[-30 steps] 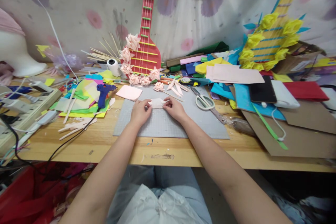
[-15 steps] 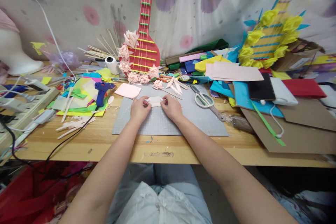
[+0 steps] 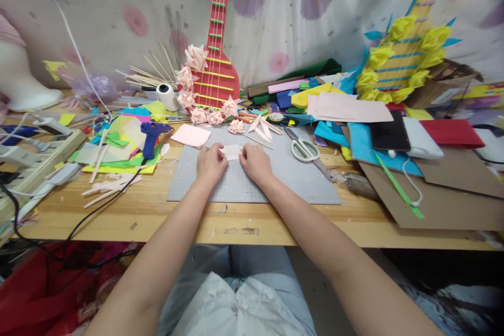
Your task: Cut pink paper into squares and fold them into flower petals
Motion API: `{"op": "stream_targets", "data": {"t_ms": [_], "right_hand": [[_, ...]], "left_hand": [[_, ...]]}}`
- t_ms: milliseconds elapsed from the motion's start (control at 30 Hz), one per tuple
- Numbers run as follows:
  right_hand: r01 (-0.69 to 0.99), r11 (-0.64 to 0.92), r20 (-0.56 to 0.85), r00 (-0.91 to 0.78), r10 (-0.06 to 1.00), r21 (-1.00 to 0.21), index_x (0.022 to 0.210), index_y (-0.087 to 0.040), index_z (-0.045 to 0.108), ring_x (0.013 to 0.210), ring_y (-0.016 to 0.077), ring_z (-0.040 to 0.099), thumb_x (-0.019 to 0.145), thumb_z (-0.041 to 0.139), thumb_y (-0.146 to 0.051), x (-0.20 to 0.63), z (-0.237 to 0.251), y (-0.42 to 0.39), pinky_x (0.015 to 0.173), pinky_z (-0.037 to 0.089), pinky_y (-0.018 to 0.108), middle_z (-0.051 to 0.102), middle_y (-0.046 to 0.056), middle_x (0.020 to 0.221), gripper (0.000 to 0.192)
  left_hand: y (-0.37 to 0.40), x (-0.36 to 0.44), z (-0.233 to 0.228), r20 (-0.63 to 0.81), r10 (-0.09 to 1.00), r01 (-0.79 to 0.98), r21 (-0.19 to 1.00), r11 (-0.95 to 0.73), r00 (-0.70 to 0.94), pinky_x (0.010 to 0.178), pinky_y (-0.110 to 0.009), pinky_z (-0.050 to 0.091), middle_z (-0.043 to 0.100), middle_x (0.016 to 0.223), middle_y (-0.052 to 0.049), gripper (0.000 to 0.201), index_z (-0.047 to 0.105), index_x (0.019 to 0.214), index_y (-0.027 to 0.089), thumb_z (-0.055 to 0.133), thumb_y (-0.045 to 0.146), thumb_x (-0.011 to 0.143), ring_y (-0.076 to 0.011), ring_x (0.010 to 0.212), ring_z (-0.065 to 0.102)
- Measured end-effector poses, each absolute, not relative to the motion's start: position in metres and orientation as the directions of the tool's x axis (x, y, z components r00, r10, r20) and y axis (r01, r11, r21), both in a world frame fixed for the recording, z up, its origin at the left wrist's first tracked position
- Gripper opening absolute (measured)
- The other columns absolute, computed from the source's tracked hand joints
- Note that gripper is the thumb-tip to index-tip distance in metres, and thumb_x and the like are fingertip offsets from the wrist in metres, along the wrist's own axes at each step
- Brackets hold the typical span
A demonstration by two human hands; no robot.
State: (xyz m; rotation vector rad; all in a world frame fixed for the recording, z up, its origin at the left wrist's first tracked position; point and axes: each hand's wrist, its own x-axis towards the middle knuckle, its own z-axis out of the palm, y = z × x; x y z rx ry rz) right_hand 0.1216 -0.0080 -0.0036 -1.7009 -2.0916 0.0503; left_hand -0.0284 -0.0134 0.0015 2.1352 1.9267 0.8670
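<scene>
A small pale pink piece of paper point(image 3: 231, 152) is stretched between my two hands, low over the grey cutting mat point(image 3: 252, 189). My left hand point(image 3: 211, 163) pinches its left end, fingers curled around the edge. The right end sits in the pinch of my right hand point(image 3: 254, 161). Just beyond them lie a pink paper flower point(image 3: 237, 126) and several pointed pink paper strips point(image 3: 263, 128). A stack of pink paper squares point(image 3: 191, 136) is left of my hands, and grey-handled scissors point(image 3: 305, 150) lie to their right.
A red paper guitar point(image 3: 216, 81) with pink flowers leans at the back; a yellow one point(image 3: 397, 65) stands at right. A blue glue gun point(image 3: 150, 139) rests on coloured scraps at left, beside a power strip point(image 3: 59, 155). Cardboard sheets point(image 3: 425, 199) overhang the right side.
The paper lies flatter between my fingers, and my right hand has shifted slightly left. Otherwise the scene has only moved a little with my head.
</scene>
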Motion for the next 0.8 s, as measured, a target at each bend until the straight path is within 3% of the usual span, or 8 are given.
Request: {"op": "stream_targets", "data": {"t_ms": [167,467,600,800], "right_hand": [[0.93,0.249,0.325,-0.156,0.933,-0.269,0.086,-0.019,0.052,0.086,0.0232,0.046,0.082,0.047,-0.025,0.121,-0.004,-0.009,0.068,0.033,0.031,0.059,0.009,0.084,0.009],[0.932,0.218,0.293,-0.131,0.947,-0.288,0.087,-0.017,0.052,0.089,0.0259,0.045,0.079,0.05,-0.036,0.116,0.001,-0.013,0.07,0.035,0.033,0.058,0.012,0.083,0.021],[0.932,0.203,0.279,-0.118,0.953,-0.3,0.09,-0.017,0.05,0.088,0.0244,0.045,0.08,0.047,-0.025,0.118,0.001,-0.013,0.07,0.035,0.032,0.058,0.011,0.087,0.013],[0.928,0.207,0.29,-0.115,0.95,-0.311,0.093,-0.018,0.048,0.087,0.0218,0.046,0.079,0.04,-0.014,0.122,-0.001,-0.014,0.07,0.034,0.031,0.055,0.009,0.095,0.017]], "left_hand": [[-0.014,-0.028,0.001,0.311,0.944,0.898,0.377,-0.226,0.107,0.083,-0.038,0.035,0.059,0.084,-0.005,0.017,0.065,0.08,0.026,0.05,0.02,0.074,-0.0244,0.093,0.044],[-0.015,-0.015,0.003,0.332,0.943,0.921,0.368,-0.126,-0.004,0.084,-0.041,0.034,0.054,0.088,-0.008,0.018,0.066,0.073,0.024,0.057,0.039,0.071,-0.0274,0.098,0.041],[-0.014,-0.017,0.005,0.29,0.957,0.921,0.375,-0.109,-0.005,0.083,-0.042,0.034,0.055,0.09,-0.008,0.014,0.066,0.074,0.025,0.056,0.034,0.072,-0.0283,0.1,0.041],[-0.015,-0.023,0.004,0.245,0.969,0.901,0.426,-0.085,-0.024,0.083,-0.043,0.034,0.056,0.09,-0.007,0.016,0.068,0.075,0.027,0.053,0.023,0.071,-0.0287,0.1,0.041]]}}
